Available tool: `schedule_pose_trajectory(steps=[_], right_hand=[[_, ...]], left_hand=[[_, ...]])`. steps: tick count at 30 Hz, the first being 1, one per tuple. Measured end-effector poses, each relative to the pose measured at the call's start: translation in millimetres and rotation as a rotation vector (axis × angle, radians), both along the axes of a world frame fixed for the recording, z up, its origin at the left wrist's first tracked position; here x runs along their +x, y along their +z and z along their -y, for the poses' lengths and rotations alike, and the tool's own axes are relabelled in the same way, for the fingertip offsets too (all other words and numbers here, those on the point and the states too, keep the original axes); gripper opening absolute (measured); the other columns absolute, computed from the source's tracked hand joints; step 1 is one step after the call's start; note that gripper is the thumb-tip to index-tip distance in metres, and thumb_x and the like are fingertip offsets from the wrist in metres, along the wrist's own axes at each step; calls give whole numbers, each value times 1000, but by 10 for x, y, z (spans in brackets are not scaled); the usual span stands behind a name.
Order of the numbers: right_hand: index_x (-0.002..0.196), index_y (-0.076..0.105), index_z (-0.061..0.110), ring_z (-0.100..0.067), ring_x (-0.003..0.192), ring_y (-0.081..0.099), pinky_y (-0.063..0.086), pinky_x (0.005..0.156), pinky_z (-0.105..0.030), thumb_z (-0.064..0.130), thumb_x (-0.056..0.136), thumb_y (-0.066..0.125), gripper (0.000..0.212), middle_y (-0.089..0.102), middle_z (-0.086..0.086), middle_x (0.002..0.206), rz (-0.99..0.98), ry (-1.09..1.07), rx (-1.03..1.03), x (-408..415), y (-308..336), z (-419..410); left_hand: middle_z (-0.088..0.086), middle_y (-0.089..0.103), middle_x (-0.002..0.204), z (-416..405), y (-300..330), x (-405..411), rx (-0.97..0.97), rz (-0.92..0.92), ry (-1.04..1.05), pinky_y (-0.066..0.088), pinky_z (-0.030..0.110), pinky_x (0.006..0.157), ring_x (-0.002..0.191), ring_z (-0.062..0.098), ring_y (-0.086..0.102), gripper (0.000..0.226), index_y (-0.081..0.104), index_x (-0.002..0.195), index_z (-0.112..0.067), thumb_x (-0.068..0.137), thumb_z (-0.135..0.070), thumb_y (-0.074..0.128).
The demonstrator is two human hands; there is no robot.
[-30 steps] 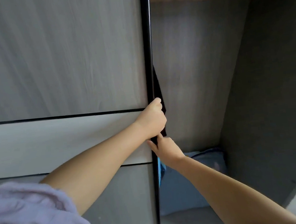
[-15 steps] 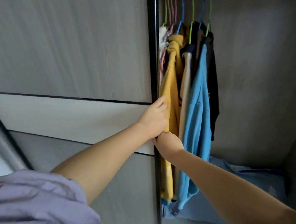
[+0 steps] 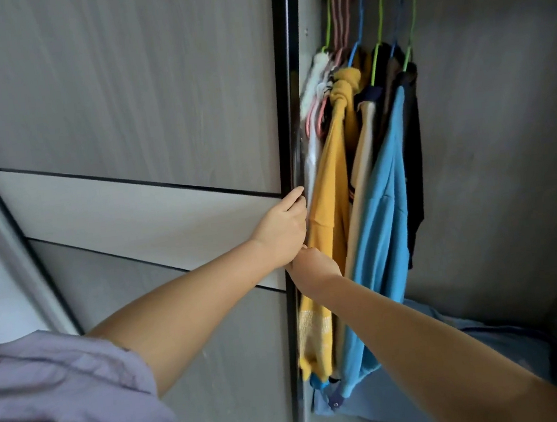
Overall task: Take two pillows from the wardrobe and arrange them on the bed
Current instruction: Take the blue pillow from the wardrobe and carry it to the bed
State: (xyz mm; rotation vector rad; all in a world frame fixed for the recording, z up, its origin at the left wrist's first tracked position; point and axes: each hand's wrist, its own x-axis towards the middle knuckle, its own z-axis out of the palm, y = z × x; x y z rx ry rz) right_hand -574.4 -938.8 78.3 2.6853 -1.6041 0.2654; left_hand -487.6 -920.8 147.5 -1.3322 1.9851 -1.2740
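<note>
**Desk:** What does the head view show?

**Photographer:** A person at a wardrobe, both hands on the dark edge of the sliding door (image 3: 289, 113). The left hand (image 3: 281, 233) has its fingers curled round that edge; the right hand (image 3: 313, 265), just below and touching it, appears to grip the same edge, though its fingers are hidden. Hanging clothes (image 3: 363, 181) fill the opening beside the hands.

**Desk:** And the pillows?

**Photographer:** A blue pillow (image 3: 476, 372) lies low on the wardrobe floor, partly behind the clothes. I cannot make out a second one.

**Desk:** Best way through this step?

**Photographer:** Probably slide the door fully aside, level and steady, keeping fabric clear of the edge, before reaching down.
</note>
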Motion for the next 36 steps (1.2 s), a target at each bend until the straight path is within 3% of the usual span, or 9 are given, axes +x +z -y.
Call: schedule_pose_trajectory(steps=[2, 5, 8, 11, 15, 23, 26, 30, 36], right_hand=[[130, 44, 9, -27, 77, 55, 45, 55, -32, 4, 94, 45, 36, 57, -12, 104, -30, -8, -8, -136, -7, -17], [107, 55, 10, -30, 71, 58, 40, 51, -30, 31, 102, 31, 32, 62, -10, 87, -19, -92, -41, -511, 6, -30], [95, 55, 11, -31, 75, 62, 39, 55, -31, 35, 101, 28, 36, 65, -9, 85, -1, -214, -72, -1046, -33, -46], [95, 51, 15, -30, 76, 61, 42, 63, -33, 37, 100, 28, 32, 68, -9, 91, 11, -330, -113, -1659, -114, -117], [127, 45, 19, -29, 108, 55, 47, 77, -36, 37, 98, 35, 36, 61, -4, 115, 45, -431, -151, -2393, -273, -308], [143, 31, 21, -23, 131, 38, 35, 103, -40, 45, 94, 40, 55, 42, -1, 142, -125, -582, -123, -3758, -540, -568], [143, 31, 22, -23, 132, 37, 33, 105, -40, 45, 94, 40, 55, 41, 0, 143, -139, -575, -84, -4168, -650, -607], [143, 31, 22, -23, 132, 37, 32, 106, -41, 45, 94, 41, 55, 40, 0, 144, -135, -576, -25, -4543, -850, -541], [141, 33, 19, -26, 130, 37, 31, 103, -43, 41, 94, 41, 52, 43, -5, 141, -138, -542, 116, -4640, -1273, -146]], left_hand=[[19, 51, 137, -6, 1, -6, 0, -60, -38, 1, 51, 119, 135, 37, 33, 39, 58, 126, -3, 97, -22, 41], [14, 68, 107, -49, -1, -103, 19, -227, -199, 24, 52, 113, 110, 34, 54, 28, 68, 103, -6, 91, -16, 45], [3, 69, 75, -17, -64, -357, -12, -300, -390, 50, 38, 85, 79, 25, 62, 13, 69, 79, -15, 80, -21, 58], [-1, 66, 69, 66, -210, -840, 20, -372, -518, 51, 30, 70, 73, 21, 63, 10, 68, 74, -19, 75, -27, 63], [-5, 64, 65, 86, -443, -1562, 80, -478, -575, 49, 27, 61, 68, 18, 63, 10, 67, 68, -22, 71, -31, 67], [-3, 61, 56, 102, -893, -2702, 214, -569, -642, 45, 24, 52, 59, 16, 62, 16, 64, 56, -22, 58, -30, 77], [-4, 64, 62, 140, -1080, -3056, 264, -652, -606, 47, 25, 57, 65, 17, 64, 13, 67, 62, -21, 62, -30, 76], [4, 62, 104, 240, -1497, -3350, 412, -832, -397, 39, 36, 85, 103, 25, 54, 27, 61, 106, -15, 91, -26, 42], [5, 59, 117, 605, -1980, -3371, 520, -850, -294, 41, 37, 91, 110, 25, 52, 33, 56, 120, -15, 94, -26, 40]])
